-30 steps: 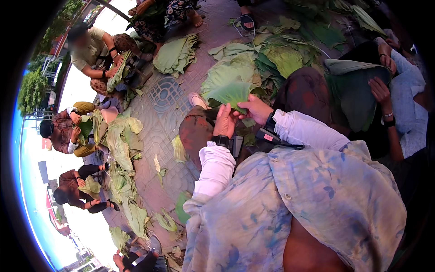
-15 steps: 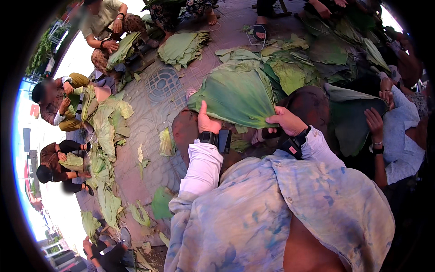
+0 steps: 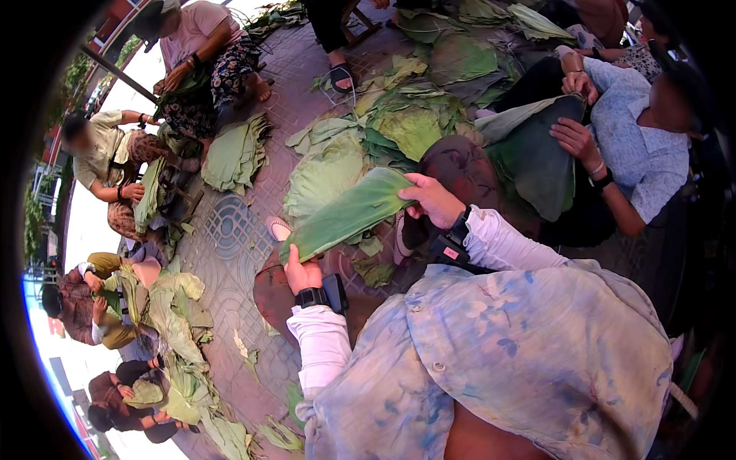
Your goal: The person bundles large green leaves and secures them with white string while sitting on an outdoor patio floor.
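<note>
A folded green lotus leaf (image 3: 349,211) stretches between my two hands above my knees. Its lower left end is gripped by my left hand (image 3: 301,272), thumb on top. My right hand (image 3: 435,201) pinches the narrow upper right end, where the veins run together. Behind the held leaf, a pile of pale flattened lotus leaves (image 3: 326,170) lies on the ground, partly covered by it. More yellow-green leaves (image 3: 418,115) are heaped just beyond, close to my right knee.
At my right a person in a light blue shirt (image 3: 625,115) holds a dark green leaf (image 3: 540,157). Several seated people handle leaves along the left, with a neat leaf stack (image 3: 236,152) near them. Loose leaves (image 3: 180,322) cover the patterned pavement (image 3: 230,230) at left.
The leaf was spread wide and now shows as a narrower, folded strip. My left hand has shifted down and left, and my right hand left. The whole view has swung to the right.
</note>
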A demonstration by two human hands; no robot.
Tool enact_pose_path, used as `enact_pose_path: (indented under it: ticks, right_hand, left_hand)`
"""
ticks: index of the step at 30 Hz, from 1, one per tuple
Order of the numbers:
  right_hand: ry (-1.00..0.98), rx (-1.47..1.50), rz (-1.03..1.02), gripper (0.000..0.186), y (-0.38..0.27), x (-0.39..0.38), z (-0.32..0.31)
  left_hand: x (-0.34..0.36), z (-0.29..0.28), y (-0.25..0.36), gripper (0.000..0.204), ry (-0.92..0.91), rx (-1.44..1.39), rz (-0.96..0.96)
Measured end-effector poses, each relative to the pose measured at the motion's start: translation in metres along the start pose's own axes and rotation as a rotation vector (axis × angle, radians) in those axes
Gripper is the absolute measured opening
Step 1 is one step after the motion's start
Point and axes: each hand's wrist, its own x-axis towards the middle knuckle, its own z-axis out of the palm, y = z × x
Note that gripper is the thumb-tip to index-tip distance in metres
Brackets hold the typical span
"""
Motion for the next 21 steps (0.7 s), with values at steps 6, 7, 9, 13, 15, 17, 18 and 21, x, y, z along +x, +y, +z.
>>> enact_pose_path:
  ticks: [6, 7, 9, 13, 15, 17, 18, 21]
  right_hand:
    - [0.042, -0.153, -0.047, 0.033, -0.001, -0.002, 0.011]
    - [0.015, -0.177, -0.055, 0.040, -0.002, -0.003, 0.011]
    - [-0.023, -0.208, -0.064, 0.042, -0.007, -0.006, 0.013]
    - [-0.140, -0.405, -0.121, 0.047, -0.024, -0.014, 0.021]
    - [-0.239, -0.555, -0.161, 0.046, -0.026, -0.013, 0.022]
    - [-0.315, -0.666, -0.168, 0.045, -0.032, -0.015, 0.024]
    - [-0.386, -0.772, -0.181, 0.044, -0.037, -0.017, 0.027]
    - [-0.542, -0.957, -0.282, 0.043, -0.045, -0.018, 0.034]
  left_hand:
    - [0.004, -0.024, -0.005, 0.024, 0.054, 0.097, -0.035]
    - [0.003, -0.028, -0.007, 0.026, 0.048, 0.155, -0.048]
    - [0.003, -0.035, -0.009, 0.032, 0.056, 0.225, -0.077]
    - [0.001, -0.023, -0.015, 0.055, 0.233, 0.576, -0.067]
    - [0.001, -0.020, -0.013, 0.065, 0.180, 0.670, -0.033]
    - [-0.001, -0.012, -0.012, 0.066, 0.088, 0.689, -0.051]
    - [-0.003, -0.009, -0.013, 0.067, -0.011, 0.714, -0.068]
    - [-0.006, -0.003, -0.018, 0.067, -0.158, 0.751, -0.071]
